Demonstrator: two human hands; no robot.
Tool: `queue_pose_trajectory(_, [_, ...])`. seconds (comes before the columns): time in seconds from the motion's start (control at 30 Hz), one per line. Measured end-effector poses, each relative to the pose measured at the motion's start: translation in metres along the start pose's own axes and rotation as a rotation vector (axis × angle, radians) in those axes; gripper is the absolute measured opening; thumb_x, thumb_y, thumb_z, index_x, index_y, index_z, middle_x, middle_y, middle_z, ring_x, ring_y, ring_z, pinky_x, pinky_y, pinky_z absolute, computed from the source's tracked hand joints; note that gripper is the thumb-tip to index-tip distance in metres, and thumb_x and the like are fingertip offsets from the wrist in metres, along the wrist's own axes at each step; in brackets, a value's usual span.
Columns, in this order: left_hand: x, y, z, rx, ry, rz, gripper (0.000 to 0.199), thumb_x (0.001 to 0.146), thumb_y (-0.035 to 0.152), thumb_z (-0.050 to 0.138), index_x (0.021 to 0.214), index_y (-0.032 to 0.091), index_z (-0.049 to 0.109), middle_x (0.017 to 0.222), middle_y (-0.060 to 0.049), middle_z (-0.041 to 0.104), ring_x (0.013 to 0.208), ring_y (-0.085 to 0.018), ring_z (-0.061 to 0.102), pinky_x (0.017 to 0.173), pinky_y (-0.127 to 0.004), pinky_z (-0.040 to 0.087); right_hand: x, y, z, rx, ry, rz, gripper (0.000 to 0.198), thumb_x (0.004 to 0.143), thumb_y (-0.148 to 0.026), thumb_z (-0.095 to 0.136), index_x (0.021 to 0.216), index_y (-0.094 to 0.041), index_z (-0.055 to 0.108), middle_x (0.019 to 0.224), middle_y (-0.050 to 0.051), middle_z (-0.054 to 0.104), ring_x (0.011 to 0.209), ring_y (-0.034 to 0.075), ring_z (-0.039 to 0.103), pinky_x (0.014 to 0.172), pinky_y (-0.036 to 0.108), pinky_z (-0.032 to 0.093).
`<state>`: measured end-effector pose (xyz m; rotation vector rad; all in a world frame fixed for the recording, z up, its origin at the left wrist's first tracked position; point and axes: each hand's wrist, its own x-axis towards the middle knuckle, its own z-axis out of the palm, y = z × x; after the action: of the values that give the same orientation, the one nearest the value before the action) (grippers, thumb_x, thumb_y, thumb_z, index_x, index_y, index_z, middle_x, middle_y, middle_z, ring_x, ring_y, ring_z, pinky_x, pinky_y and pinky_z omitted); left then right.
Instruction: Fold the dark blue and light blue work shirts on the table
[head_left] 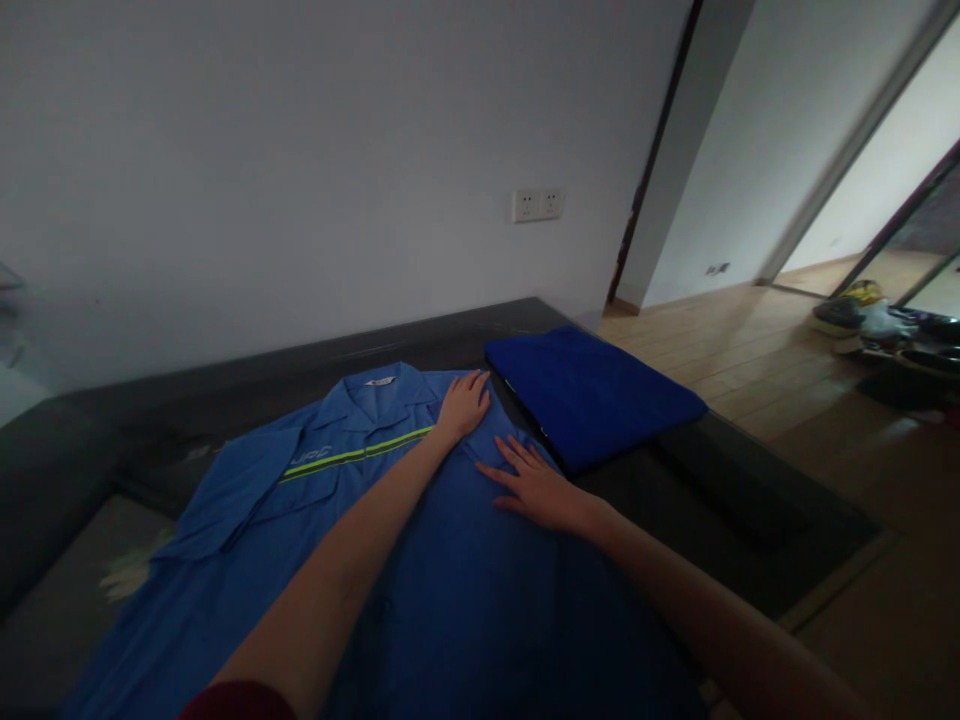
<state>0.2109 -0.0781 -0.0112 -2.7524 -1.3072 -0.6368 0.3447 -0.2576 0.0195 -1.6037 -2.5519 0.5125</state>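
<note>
A blue work shirt (315, 520) with a collar and a yellow-green stripe lies spread out in front of me, its left-hand sleeve laid flat. My left hand (465, 403) rests on the shirt's right shoulder area, fingers stretched out over the cloth. Lower and to the right, my right hand (534, 485) lies with spread fingers on the shirt's right side. Neither hand grips anything that I can see. Just beyond the right hand is a flat, folded-looking darker blue cloth (592, 395), apart from my fingers.
Under the shirt is a dark table-like surface (727, 490), its far edge along a pale wall (300, 180) with a double socket (538, 205). To the right, wooden floor (690, 340) stretches to a heap of assorted items (885, 330).
</note>
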Motion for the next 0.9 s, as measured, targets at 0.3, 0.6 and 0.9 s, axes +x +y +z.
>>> queue_pose_trajectory(0.3, [-0.008, 0.019, -0.031, -0.128, 0.241, 0.041, 0.033, 0.092, 0.019, 0.037, 0.121, 0.016, 0.053, 0.114, -0.009, 0.062, 0.11, -0.021, 0.054, 0.104, -0.04, 0.033, -0.064, -0.01, -0.035, 0.396, 0.376, -0.063, 0.038, 0.091, -0.041, 0.049, 0.123, -0.022, 0.059, 0.13, 0.011, 0.057, 0.123, 0.022, 0.049, 0.104, 0.04, 0.038])
queue_pose_trajectory(0.6, [-0.068, 0.114, -0.064, -0.395, -0.209, 0.617, 0.026, 0.09, 0.018, 0.043, 0.109, 0.019, 0.06, 0.111, -0.007, 0.063, 0.105, -0.019, 0.056, 0.094, -0.034, 0.042, -0.218, -0.042, 0.013, 0.463, 0.392, 0.42, 0.03, 0.089, -0.039, 0.049, 0.071, -0.021, 0.065, 0.062, -0.001, 0.063, 0.056, 0.014, 0.059, 0.055, 0.024, 0.042])
queue_pose_trajectory(0.9, [-0.082, 0.153, -0.069, -0.268, -0.442, 0.706, 0.024, 0.094, 0.032, 0.043, 0.1, 0.02, 0.063, 0.103, -0.005, 0.064, 0.098, -0.018, 0.057, 0.087, -0.032, 0.036, -0.249, -0.036, 0.082, 0.459, 0.639, 0.677, 0.032, 0.085, -0.052, 0.051, 0.077, -0.021, 0.058, 0.071, 0.002, 0.065, 0.06, 0.016, 0.06, 0.057, 0.028, 0.044])
